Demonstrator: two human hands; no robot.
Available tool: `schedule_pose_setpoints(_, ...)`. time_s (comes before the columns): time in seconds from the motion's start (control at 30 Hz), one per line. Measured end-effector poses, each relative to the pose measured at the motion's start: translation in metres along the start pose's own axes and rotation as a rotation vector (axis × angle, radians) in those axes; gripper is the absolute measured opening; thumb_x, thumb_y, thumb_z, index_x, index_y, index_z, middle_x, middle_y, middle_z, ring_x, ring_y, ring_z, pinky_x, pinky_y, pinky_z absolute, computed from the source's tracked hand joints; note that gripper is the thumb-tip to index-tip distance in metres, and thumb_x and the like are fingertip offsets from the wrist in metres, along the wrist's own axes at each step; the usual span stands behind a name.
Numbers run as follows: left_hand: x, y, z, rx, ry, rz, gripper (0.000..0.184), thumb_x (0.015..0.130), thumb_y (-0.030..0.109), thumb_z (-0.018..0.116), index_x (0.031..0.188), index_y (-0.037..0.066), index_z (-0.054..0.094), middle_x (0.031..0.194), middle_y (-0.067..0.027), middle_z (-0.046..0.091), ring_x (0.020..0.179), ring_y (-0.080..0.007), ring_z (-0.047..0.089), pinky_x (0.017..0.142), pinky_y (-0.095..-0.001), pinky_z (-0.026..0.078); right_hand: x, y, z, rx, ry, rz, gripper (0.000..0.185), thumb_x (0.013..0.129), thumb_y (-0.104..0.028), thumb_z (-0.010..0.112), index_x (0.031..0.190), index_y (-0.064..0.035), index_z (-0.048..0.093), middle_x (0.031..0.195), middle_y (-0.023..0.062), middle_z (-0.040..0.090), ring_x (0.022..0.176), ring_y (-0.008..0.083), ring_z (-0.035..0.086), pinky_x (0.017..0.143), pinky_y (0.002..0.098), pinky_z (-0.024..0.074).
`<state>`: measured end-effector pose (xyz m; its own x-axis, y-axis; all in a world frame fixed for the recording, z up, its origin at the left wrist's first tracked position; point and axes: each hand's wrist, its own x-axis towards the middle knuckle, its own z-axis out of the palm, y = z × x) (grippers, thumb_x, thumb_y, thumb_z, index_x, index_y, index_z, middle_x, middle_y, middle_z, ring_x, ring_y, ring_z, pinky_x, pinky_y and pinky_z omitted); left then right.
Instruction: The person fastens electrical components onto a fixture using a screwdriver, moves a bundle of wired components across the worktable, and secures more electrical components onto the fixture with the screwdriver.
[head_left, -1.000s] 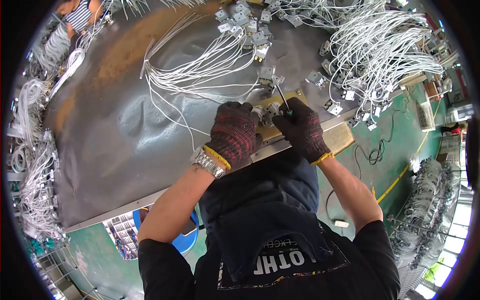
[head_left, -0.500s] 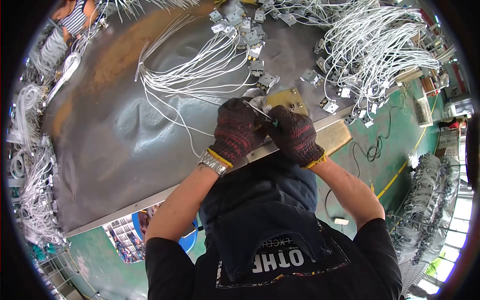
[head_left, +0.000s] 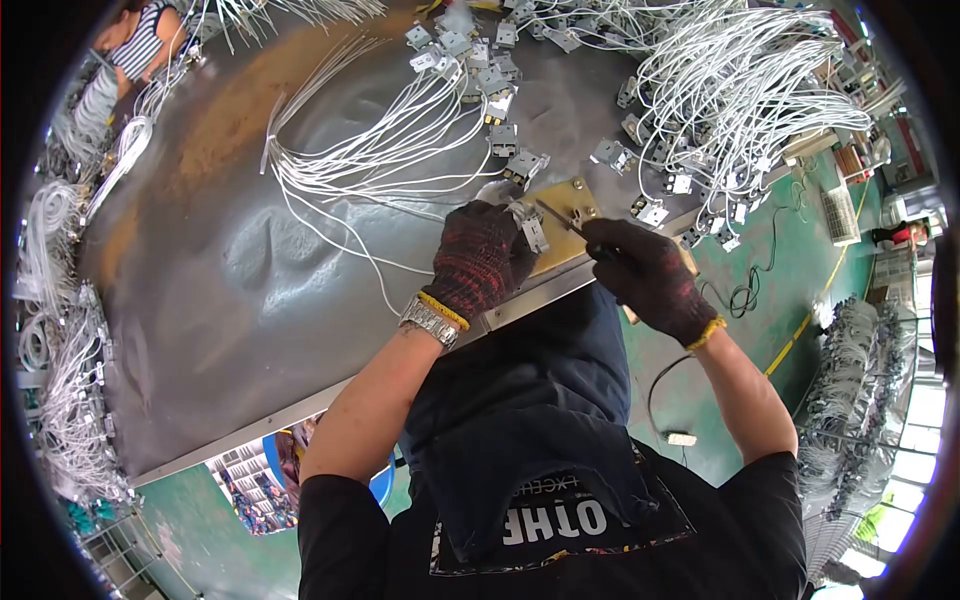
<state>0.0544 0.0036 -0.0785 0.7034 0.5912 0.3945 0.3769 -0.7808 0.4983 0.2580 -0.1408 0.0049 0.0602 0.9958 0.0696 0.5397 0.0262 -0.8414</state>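
My left hand (head_left: 482, 255), in a dark red-and-black knit glove, grips a small grey metal connector (head_left: 535, 232) at the edge of a brass-coloured plate (head_left: 556, 256). My right hand (head_left: 650, 275), gloved likewise, is closed around a thin dark-shafted screwdriver (head_left: 562, 219); its handle is hidden in the fist. The shaft points up and left over the plate, its tip near the connector. Bolts (head_left: 583, 212) stand on the plate. Just beyond my left hand lies a tied bundle of white cables (head_left: 370, 165), with grey connectors (head_left: 490, 80) at their ends.
The metal-topped table (head_left: 200, 330) has a straight front edge before me. A big heap of white cables (head_left: 750, 80) with connectors lies at the right. More cables (head_left: 65, 390) hang along the left. Another person (head_left: 145, 45) is at the far left. A black cord (head_left: 745, 295) lies on the green floor.
My right hand has moved right, away from my left hand, and the screwdriver shaft now shows. The connector in my left hand has come into clear view.
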Motion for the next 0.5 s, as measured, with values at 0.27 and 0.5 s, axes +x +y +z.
schedule_pose_setpoints(0.27, 0.000, 0.003, 0.001, 0.041, 0.027, 0.007, 0.041, 0.076, 0.027, 0.076, 0.114, 0.012, 0.069, 0.096, -0.0118, 0.072, 0.093, -0.0338, 0.067, 0.083, -0.0477, 0.053, -0.010, -0.031, -0.012, -0.324, -0.090, -0.116, 0.032, 0.087, 0.000, 0.069, 0.119, 0.0006, 0.070, 0.098, 0.0185, 0.071, 0.087, 0.0326, 0.071, 0.077, 0.0390, 0.0564)
schedule_pose_setpoints(0.5, 0.002, 0.009, -0.004, 0.021, 0.095, 0.016, 0.029, 0.079, 0.020, 0.070, 0.106, 0.010, 0.071, 0.093, -0.0129, 0.073, 0.088, -0.0338, 0.068, 0.078, -0.0475, 0.054, -0.007, -0.044, -0.005, -0.428, -0.050, -0.139, 0.030, 0.085, 0.000, 0.067, 0.115, 0.0000, 0.070, 0.099, 0.0199, 0.071, 0.088, 0.0380, 0.071, 0.076, 0.0426, 0.0571)
